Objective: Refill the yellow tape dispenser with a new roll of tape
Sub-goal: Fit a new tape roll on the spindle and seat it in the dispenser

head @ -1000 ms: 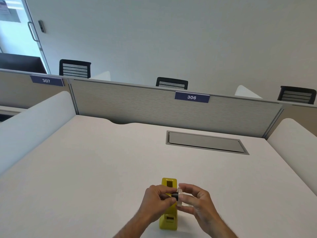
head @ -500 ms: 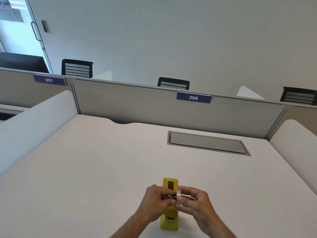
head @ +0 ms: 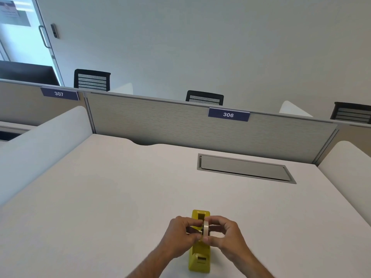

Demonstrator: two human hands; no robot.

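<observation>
Pinching the pale, narrow roll of tape (head: 206, 229) with the fingers of the left hand (head: 181, 235) and right hand (head: 227, 234) over the yellow plastic tape dispenser (head: 199, 257), risking a crooked seating if tilting.

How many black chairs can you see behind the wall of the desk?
3. One chair at the left near the door, one in the middle by the 306 sign, one at the far right edge. More may be hidden.

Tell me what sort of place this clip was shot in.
Most likely an open-plan office or study room: a white desk fenced by a grey partition carrying numbered seat plates, 306 and 307, with mesh-backed chairs beyond it.
</observation>
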